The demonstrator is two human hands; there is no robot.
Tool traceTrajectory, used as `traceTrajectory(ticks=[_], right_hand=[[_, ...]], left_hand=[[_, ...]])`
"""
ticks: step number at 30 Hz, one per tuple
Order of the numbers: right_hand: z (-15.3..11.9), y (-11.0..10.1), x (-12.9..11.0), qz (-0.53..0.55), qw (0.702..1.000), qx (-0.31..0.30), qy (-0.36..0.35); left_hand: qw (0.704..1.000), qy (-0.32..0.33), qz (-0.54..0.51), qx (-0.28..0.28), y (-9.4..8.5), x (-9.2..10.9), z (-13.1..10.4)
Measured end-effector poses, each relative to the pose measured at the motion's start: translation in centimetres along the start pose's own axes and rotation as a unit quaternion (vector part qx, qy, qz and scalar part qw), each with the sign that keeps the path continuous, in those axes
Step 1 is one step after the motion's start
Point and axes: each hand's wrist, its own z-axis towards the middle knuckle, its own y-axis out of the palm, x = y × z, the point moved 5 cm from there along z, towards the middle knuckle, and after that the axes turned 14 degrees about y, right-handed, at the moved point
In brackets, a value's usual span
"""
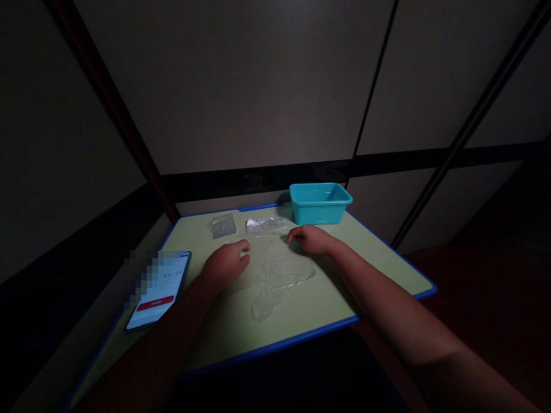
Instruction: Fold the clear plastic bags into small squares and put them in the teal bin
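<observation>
Around the clear plastic glove (pixel 286 267): left hand (pixel 226 265) and right hand (pixel 307 238) loosely curled, grip on plastic unclear.

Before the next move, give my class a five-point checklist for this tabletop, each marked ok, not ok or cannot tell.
1. Crinkled, clear plastic sheet lies on the pale, blue-edged table: ok.
2. Sheet wrinkle-free: not ok; creases catch the light.
3. Turquoise rectangular tub upright, apart from the sheet: ok.
4. Flat, lit-screen phone apart from the sheet: ok.
5. Fingers of left hand and right hand free of the clear plastic: cannot tell; too dim and transparent.
</observation>
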Motion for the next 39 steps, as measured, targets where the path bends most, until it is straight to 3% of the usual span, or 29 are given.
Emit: traceTrajectory(ticks=[2,5,9,15,19,27,39], right_hand=[[0.0,-0.1,0.0,-0.001,1.000,0.005,0.004],[-0.1,-0.3,-0.2,-0.005,1.000,0.011,0.008],[-0.3,-0.5,-0.5,-0.017,1.000,0.007,0.016],[-0.2,-0.4,-0.4,-0.014,1.000,0.006,0.017],[0.0,-0.2,-0.1,-0.016,1.000,0.007,0.012],[0.0,-0.2,-0.1,-0.009,1.000,0.006,0.011],[0.0,0.0,-0.1,-0.032,0.999,-0.005,0.022]], left_hand=[[1.000,0.024,0.007,0.002,0.0,0.5,0.0],[0.992,0.123,0.022,0.000,0.2,2.0,0.0],[0.976,0.209,0.015,-0.061,1.4,2.9,-0.3],[0.972,0.171,0.012,-0.163,2.8,2.0,-0.8],[0.966,0.179,0.004,-0.189,3.4,1.9,-1.0],[0.967,0.171,0.015,-0.188,4.0,2.1,-1.0],[0.973,0.188,0.019,-0.136,3.4,2.9,-0.7]])
